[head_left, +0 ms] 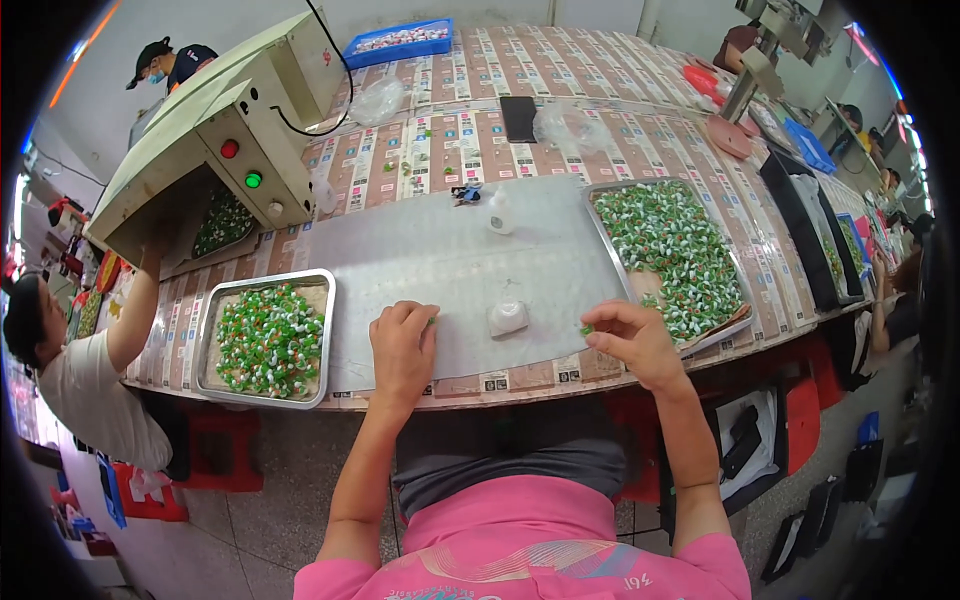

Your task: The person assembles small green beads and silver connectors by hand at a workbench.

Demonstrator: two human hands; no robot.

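At the bench's (560,375) front edge, the left hand (402,345) is curled shut around a small green piece (431,320); the right hand (630,338) pinches another green piece (587,329) beside the right tray (603,232).

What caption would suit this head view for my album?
Left hand and right hand pinch small green pieces between two metal trays of them.

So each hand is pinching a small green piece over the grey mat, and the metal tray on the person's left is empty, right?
Not quite. In the head view the left metal tray is not empty: it holds a heap of green and white pieces. The rest stands: the left hand and right hand each pinch a small green piece over the grey mat.
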